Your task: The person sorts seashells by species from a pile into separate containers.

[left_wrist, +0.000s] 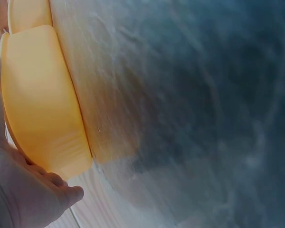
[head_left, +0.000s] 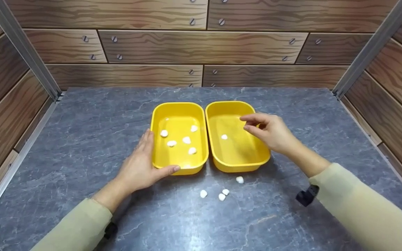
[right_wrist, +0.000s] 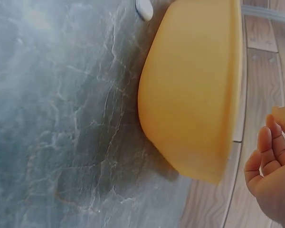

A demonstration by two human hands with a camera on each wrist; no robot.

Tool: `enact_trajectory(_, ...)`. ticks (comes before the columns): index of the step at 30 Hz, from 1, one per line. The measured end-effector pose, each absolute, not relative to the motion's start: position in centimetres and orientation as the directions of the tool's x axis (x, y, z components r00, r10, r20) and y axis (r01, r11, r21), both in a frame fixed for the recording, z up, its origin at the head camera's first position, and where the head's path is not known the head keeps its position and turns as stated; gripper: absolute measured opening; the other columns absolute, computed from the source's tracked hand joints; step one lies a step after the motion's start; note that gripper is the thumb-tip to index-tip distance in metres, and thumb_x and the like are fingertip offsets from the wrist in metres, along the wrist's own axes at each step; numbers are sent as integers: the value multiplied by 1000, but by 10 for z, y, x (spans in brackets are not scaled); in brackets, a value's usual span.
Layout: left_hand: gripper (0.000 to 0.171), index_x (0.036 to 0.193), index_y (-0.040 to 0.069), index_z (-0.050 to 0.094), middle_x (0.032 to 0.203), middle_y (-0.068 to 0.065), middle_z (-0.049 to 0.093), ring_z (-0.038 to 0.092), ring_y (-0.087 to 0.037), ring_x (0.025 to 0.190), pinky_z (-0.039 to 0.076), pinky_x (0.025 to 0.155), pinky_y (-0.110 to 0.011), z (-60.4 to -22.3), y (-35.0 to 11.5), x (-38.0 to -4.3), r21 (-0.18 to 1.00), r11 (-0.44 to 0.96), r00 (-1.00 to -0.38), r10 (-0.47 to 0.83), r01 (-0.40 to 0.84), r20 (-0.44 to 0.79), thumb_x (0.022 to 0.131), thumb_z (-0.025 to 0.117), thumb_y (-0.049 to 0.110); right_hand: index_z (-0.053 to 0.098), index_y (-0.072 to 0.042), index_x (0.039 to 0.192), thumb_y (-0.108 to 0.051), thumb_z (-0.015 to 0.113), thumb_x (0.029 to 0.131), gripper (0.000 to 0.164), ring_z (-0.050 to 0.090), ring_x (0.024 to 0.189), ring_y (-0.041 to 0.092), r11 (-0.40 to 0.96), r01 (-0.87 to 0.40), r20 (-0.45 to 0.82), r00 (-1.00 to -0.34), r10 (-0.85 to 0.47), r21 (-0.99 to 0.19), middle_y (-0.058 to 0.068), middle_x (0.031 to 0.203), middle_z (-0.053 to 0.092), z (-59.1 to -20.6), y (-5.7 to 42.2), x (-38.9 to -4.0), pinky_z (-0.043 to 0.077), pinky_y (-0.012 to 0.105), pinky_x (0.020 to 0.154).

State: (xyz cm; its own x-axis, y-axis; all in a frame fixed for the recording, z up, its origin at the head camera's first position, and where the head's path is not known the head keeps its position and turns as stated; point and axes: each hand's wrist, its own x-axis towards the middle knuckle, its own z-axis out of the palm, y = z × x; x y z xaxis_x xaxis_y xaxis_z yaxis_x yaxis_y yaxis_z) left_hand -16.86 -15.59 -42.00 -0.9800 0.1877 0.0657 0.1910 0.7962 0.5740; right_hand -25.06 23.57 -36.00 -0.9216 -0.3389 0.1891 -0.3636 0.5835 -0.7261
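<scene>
Two yellow plastic tubs stand side by side. Along the left wall of the left tub point(head_left: 180, 168) lie the straight fingers of my left hand point(head_left: 139, 168), its thumb stretched across the near rim. Several small white pebbles point(head_left: 186, 140) are spread over that tub's floor. My right hand point(head_left: 274, 134) hovers over the right side of the right tub point(head_left: 237, 168), index finger and thumb apart with nothing between them. In the right wrist view its other fingers point(right_wrist: 270, 152) are loosely bent. A single white pebble point(head_left: 224, 137) shows inside the right tub.
On the grey marbled tabletop point(head_left: 92, 115), several loose white pebbles point(head_left: 222, 197) lie in front of the tubs, one point(head_left: 239, 180) close to the right tub's near wall. Wood-patterned panels point(head_left: 201, 47) enclose the table at the back and both sides.
</scene>
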Motion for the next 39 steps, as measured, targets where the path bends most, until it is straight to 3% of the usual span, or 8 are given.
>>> enact_trajectory(8, 140, 168, -3, 8, 176, -20, 4, 12, -39, 161, 24, 124, -60, -420, -157, -168, 571, 799, -981, 183, 188, 67, 79, 70, 85, 79, -11, 123, -8, 74, 100, 23, 64, 85, 20, 521, -470, 276, -870, -408, -713, 1, 104, 76, -353, 249, -208, 54, 22, 66)
enact_trajectory(17, 140, 168, -3, 7, 176, -20, 4, 13, -40, 161, 24, 124, -61, -421, -157, -168, 565, 804, -981, 183, 184, 59, 79, 69, 86, 80, -11, 116, -1, 78, 95, 23, 66, 81, 16, 426, -551, 330, -808, -488, -718, -3, 101, 76, -370, 261, -167, 57, 25, 68)
enact_trajectory(24, 142, 168, -2, 7, 176, -20, 5, 13, -39, 161, 26, 124, -61, -421, -157, -169, 577, 798, -982, 180, 176, 51, 78, 69, 88, 79, -10, 116, -7, 78, 95, 21, 65, 81, 14, 390, -538, 282, -788, -548, -747, 1, 96, 74, -395, 263, -144, 58, 27, 70)
enact_trajectory(33, 141, 168, -2, 7, 177, -19, 3, 14, -40, 161, 26, 124, -61, -421, -157, -169, 570, 801, -981, 184, 181, 53, 78, 69, 87, 77, -9, 125, -16, 79, 97, 29, 69, 95, 12, 440, -461, 146, -800, -581, -771, 4, 112, 75, -424, 266, -140, 59, 27, 83)
enact_trajectory(39, 142, 168, -2, 7, 177, -19, 3, 14, -40, 161, 25, 124, -62, -421, -158, -168, 567, 805, -982, 183, 177, 47, 78, 67, 89, 73, -8, 132, -21, 79, 97, 38, 69, 96, 13, 492, -400, 62, -821, -568, -773, 4, 117, 73, -428, 266, -143, 58, 27, 81)
